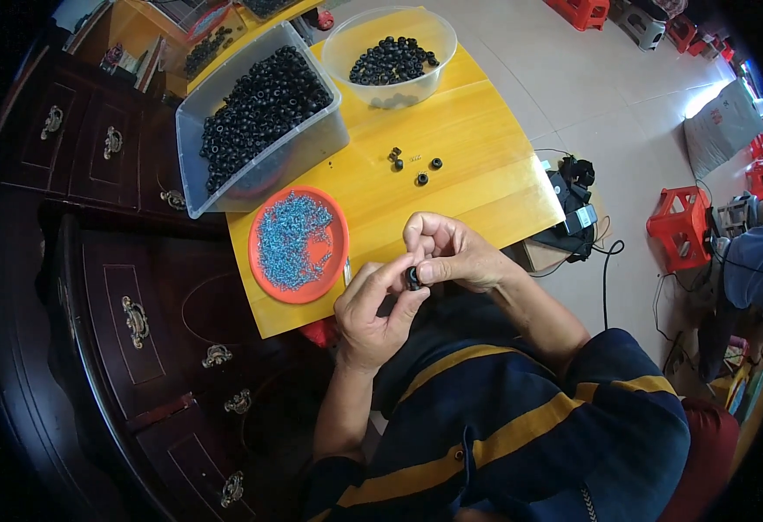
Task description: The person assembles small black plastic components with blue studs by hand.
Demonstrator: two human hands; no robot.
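Over the table's near edge, my two hands meet at a small black round piece (413,278) with a hollow middle. My left hand (371,315) pinches it between thumb and fingertips. From the other side, the thumb and index finger of my right hand (460,255) close on its upper edge; anything tiny between those fingertips is hidden. To the left lies an orange-red plate (319,278) of small blue pieces (287,239). Farther up the table, loose black round parts (422,179) lie around a few tiny brass-coloured bits (415,158).
A clear plastic bin (312,155) heaped with black parts stands at the far left of the yellow table (486,143). Beside it is a clear bowl (440,43) with more black parts. Dark drawers (137,322) stand left. Right, on the floor, are a black bag (577,196) and red stool (679,230).
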